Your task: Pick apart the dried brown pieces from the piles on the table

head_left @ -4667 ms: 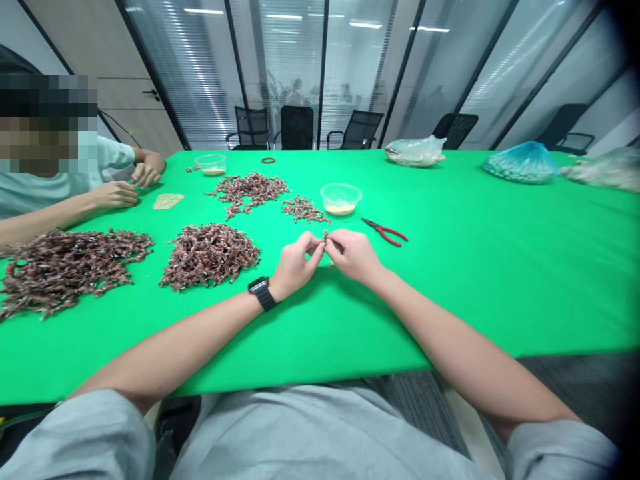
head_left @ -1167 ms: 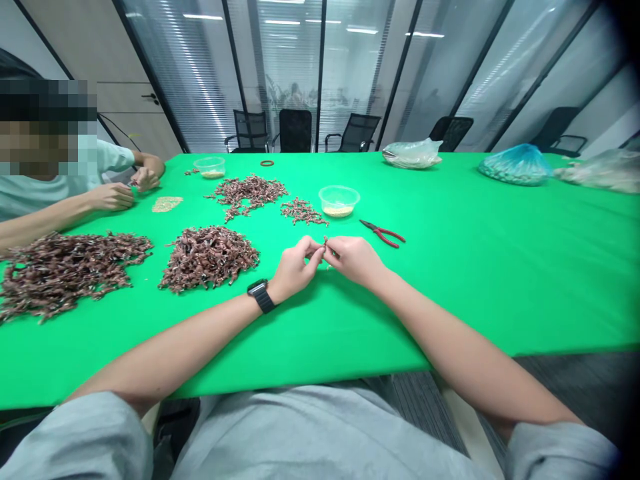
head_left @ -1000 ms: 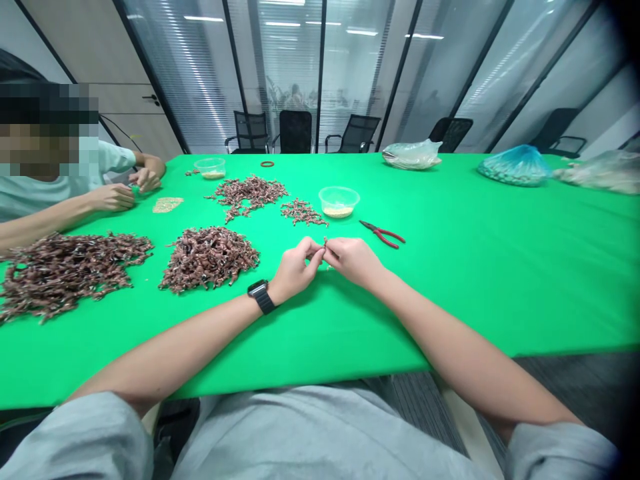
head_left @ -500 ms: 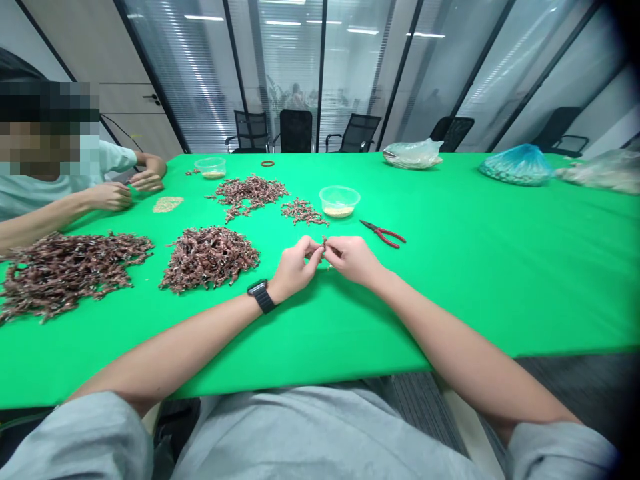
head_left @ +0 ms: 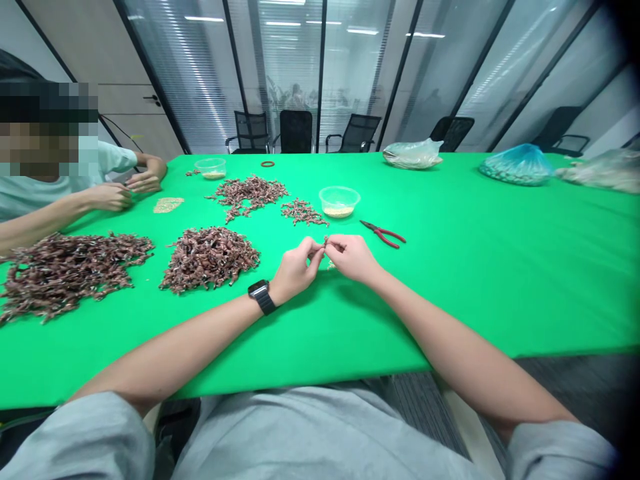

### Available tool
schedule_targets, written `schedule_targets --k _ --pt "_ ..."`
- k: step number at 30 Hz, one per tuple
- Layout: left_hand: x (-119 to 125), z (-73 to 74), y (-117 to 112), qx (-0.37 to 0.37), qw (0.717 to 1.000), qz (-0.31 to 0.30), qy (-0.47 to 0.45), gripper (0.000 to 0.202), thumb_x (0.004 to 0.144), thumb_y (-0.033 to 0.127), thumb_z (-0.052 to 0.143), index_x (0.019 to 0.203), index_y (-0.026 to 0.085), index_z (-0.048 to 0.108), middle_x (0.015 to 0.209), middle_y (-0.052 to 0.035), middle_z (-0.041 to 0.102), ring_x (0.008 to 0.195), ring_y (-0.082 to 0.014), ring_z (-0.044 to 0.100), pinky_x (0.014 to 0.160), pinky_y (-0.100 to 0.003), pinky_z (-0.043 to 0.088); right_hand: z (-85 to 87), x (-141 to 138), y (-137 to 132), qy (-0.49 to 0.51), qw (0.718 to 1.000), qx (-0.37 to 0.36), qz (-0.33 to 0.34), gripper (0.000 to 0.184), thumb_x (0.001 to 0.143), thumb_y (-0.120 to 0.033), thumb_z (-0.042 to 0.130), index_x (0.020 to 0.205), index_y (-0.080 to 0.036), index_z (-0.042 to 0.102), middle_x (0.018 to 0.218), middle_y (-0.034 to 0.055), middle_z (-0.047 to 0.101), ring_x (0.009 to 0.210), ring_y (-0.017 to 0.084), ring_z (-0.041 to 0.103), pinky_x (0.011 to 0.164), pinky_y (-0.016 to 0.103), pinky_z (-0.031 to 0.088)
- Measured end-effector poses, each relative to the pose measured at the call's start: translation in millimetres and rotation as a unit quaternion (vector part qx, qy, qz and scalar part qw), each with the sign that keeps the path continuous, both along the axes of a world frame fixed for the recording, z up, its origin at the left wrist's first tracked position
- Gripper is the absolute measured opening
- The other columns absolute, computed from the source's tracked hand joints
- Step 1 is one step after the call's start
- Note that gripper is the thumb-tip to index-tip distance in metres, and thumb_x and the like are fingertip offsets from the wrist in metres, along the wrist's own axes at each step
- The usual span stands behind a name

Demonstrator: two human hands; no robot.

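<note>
Presently, the fingers point(head_left: 314, 263) of the left hand point(head_left: 294, 272) and the right hand point(head_left: 354, 259) pinch together one small brown piece point(head_left: 326, 239), partly hidden between their tips. Just beyond the fingers are a clear round plastic bowl point(head_left: 340, 195) with pale grains point(head_left: 339, 213) and a loose brown pile point(head_left: 302, 211); to their right, red-handled pliers point(head_left: 379, 231) lie on the green tabletop point(head_left: 480, 260).

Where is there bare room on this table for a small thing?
Widest: the bare green cloth right of the red-handled pliers, in front of the blue plastic bag. Another lies near the front edge, between the bare forearms. Brown, knobbly heaps crowd the left side.
</note>
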State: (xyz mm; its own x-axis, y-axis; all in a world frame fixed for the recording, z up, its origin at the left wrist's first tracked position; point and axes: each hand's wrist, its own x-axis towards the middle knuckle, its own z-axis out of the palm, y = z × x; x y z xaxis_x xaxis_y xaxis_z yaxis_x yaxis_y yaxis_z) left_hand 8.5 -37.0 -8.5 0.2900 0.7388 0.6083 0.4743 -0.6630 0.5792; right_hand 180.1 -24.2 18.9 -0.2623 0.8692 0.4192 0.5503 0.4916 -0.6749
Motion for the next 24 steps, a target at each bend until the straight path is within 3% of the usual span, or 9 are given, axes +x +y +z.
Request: schedule_targets --k 3,5,8,10,11,13,16,18,24 --pt "-0.7 -1.0 0.2 0.006 1.000 -0.002 0.008 0.011 0.100 0.031 0.054 0.100 0.020 0.058 0.093 -0.0036 0.075 0.083 -0.0152 0.072 0.074 -0.025 0.051 -0.3 -5.0 -1.2 0.133 0.982 -0.131 0.006 0.023 0.077 -0.028 0.051 0.056 -0.018 0.048 0.054 -0.0045 0.038 0.053 0.009 0.033 0.050 0.025 0.022" --pt "-1.3 -1.2 0.3 0.010 1.000 -0.003 0.016 0.011 0.100 0.030 0.054 0.101 0.020 0.058 0.095 -0.0042 0.075 0.085 -0.0157 0.072 0.074 -0.025 0.051 1.3 -6.9 -1.3 0.246 0.935 -0.257 0.015 0.017 0.073 -0.027 0.053 0.059 -0.018 0.051 0.053 -0.0057 0.036 0.048 0.008 0.026 0.044 0.023 0.019" --pt "-1.6 -1.0 0.6 0.012 1.000 0.000 0.020 0.011 0.100 0.029 0.054 0.100 0.020 0.058 0.095 -0.0048 0.075 0.086 -0.0162 0.072 0.074 -0.025 0.051 5.7 -4.7 -0.2 0.355 0.833 -0.421 0.063 0.012 0.070 -0.024 0.055 0.060 -0.018 0.050 0.049 -0.0084 0.028 0.045 0.007 0.014 0.040 0.021 0.013" --pt "-1.1 -0.6 1.1 0.005 1.000 0.001 0.004 0.011 0.100 0.030 0.054 0.100 0.020 0.059 0.095 -0.0047 0.075 0.086 -0.0158 0.072 0.075 -0.025 0.051 7.6 -1.0 1.3 0.380 0.789 -0.472 0.102 0.011 0.071 -0.024 0.056 0.063 -0.018 0.052 0.049 -0.0088 0.028 0.044 0.007 0.013 0.038 0.020 0.014" --pt "-0.6 -0.4 1.3 -0.001 1.000 0.000 -0.007 0.011 0.100 0.030 0.054 0.100 0.020 0.059 0.094 -0.0046 0.075 0.086 -0.0156 0.072 0.076 -0.025 0.052 7.7 0.7 2.0 0.382 0.783 -0.478 0.114 0.010 0.072 -0.025 0.057 0.066 -0.017 0.054 0.049 -0.0086 0.029 0.044 0.006 0.014 0.038 0.019 0.014" --pt "0.3 0.1 1.8 -0.012 1.000 -0.005 -0.025 0.012 0.100 0.031 0.054 0.099 0.020 0.059 0.093 -0.0043 0.074 0.084 -0.0153 0.072 0.076 -0.025 0.052 5.8 2.7 3.5 0.364 0.805 -0.455 0.113 0.012 0.074 -0.027 0.056 0.068 -0.017 0.056 0.050 -0.0080 0.032 0.044 0.006 0.017 0.038 0.018 0.015" --pt "1.0 1.2 1.9 -0.021 0.999 -0.012 -0.039 0.013 0.099 0.032 0.055 0.098 0.019 0.058 0.090 -0.0042 0.074 0.082 -0.0153 0.071 0.075 -0.025 0.052 0.8 2.7 5.8 0.287 0.892 -0.345 0.055 0.015 0.076 -0.028 0.055 0.066 -0.017 0.057 0.050 -0.0069 0.034 0.043 0.006 0.022 0.036 0.018 0.018" --pt "1.0 1.8 1.6 -0.024 0.999 -0.015 -0.045 0.014 0.100 0.032 0.054 0.098 0.019 0.058 0.088 -0.0038 0.073 0.081 -0.0151 0.071 0.074 -0.025 0.052 -1.8 2.9 7.5 0.253 0.928 -0.274 0.023 0.014 0.077 -0.030 0.058 0.069 -0.018 0.058 0.053 -0.0062 0.038 0.045 0.007 0.029 0.037 0.018 0.023" --pt "-0.3 0.7 3.3 -0.041 0.995 -0.031 -0.090 0.016 0.101 0.034 0.052 0.098 0.019 0.056 0.088 -0.0049 0.073 0.080 -0.0150 0.070 0.074 -0.026 0.050 -4.8 9.5 10.0 0.263 0.923 -0.264 0.100 0.037 0.075 -0.045 0.076 0.103 -0.023 0.068 0.100 0.0028 0.066 0.075 0.014 0.057 0.051 0.021 0.048"
